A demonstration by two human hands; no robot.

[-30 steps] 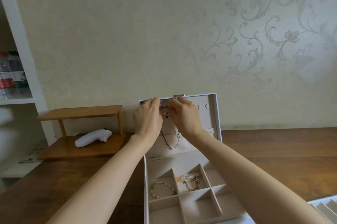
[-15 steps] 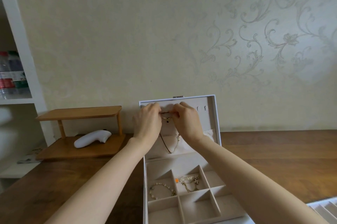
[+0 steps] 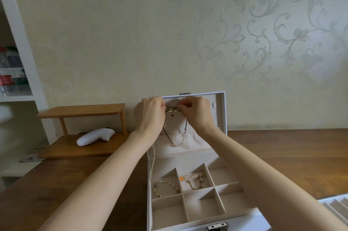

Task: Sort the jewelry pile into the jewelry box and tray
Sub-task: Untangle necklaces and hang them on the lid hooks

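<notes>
Both hands pinched a dark-corded necklace, the left hand at one end and the right hand at the other, holding it stretched across the raised lid of the jewelry box. It looked like the hanging step. Next the cord would need seating on a hook, then a gentle release. The box stood on a brown wooden table against a patterned wall, with a small wooden shelf to the left.

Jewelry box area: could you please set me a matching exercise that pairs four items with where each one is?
Items:
1. cord necklace
2. beaded bracelet
3. tagged gold chain
4. white handheld device

Places:
A. on the wooden stand
B. far-middle compartment
C. against the raised lid
D. far-left compartment

Pairs: 1-C, 2-D, 3-B, 4-A
</notes>
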